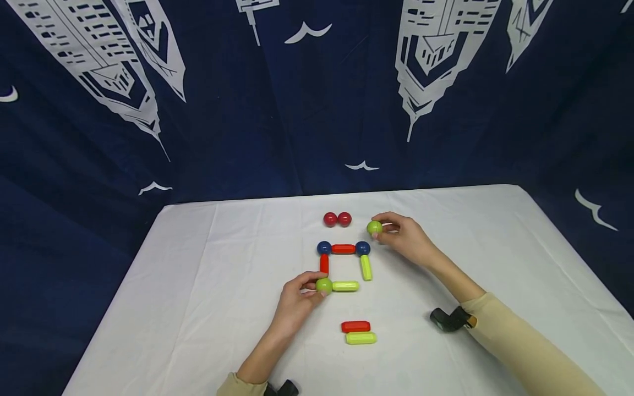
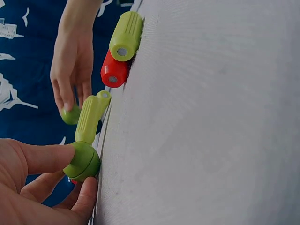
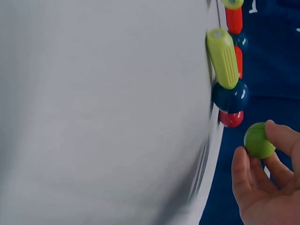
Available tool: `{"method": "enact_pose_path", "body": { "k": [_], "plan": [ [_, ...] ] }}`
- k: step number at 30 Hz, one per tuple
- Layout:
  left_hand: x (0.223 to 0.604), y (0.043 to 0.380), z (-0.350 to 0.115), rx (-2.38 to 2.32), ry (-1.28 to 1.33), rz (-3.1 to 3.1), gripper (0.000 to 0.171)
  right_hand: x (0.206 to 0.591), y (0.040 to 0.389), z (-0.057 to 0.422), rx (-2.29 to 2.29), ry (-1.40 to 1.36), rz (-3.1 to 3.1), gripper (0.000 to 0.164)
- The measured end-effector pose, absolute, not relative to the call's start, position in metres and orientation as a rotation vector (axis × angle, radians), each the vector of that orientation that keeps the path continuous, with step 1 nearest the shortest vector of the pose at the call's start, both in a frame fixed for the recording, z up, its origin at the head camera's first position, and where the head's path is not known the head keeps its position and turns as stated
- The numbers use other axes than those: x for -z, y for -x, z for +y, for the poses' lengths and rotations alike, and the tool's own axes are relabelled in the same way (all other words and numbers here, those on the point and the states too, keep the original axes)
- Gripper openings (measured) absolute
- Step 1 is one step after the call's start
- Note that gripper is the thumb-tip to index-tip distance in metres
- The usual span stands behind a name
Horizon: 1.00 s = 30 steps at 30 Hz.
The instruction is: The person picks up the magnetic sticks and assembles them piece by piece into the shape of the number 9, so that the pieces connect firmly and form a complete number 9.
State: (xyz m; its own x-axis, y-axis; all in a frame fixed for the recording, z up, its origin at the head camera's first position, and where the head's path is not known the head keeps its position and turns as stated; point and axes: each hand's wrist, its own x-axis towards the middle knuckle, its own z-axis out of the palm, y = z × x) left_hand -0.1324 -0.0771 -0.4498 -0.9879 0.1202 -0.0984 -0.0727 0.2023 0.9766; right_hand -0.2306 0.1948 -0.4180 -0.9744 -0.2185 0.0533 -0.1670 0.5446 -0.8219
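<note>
Shows glossy, plastic-looking balls point(image 1: 344, 219) and rods point(image 1: 345, 286), metallic rod tips point(image 2: 122, 51), matt cloth-covered table point(image 1: 247, 247) and matt cloth backdrop point(image 1: 327, 110).

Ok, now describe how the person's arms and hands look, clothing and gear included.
The left hand and right hand are ungloved. The left sleeve and right sleeve are plain beige, ending on the forearms. A black left wrist camera and an angled black right wrist camera sit at the cuffs.

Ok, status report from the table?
Left hand pinching one green ball. Right hand holding another green ball. Stick square open at one corner. No obstacle seen.
</note>
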Motion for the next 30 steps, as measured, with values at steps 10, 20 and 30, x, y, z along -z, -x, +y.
{"method": "enact_pose_path", "body": {
  "k": [10, 20, 30],
  "plan": [
    [0.444, 0.130, -0.077, -1.903, -0.052, 2.314, 0.033, 0.419, 0.187, 0.199, 1.434, 0.376, 2.707, 0.037],
    [0.446, 0.129, -0.078, -1.897, -0.041, 2.326, 0.032, 0.422, 0.154, 0.191, 1.377, 0.440, 2.634, 0.037],
    [0.445, 0.129, -0.077, -1.894, -0.049, 2.319, 0.032, 0.428, 0.146, 0.178, 1.257, 0.652, 2.644, 0.034]
  ]
}}
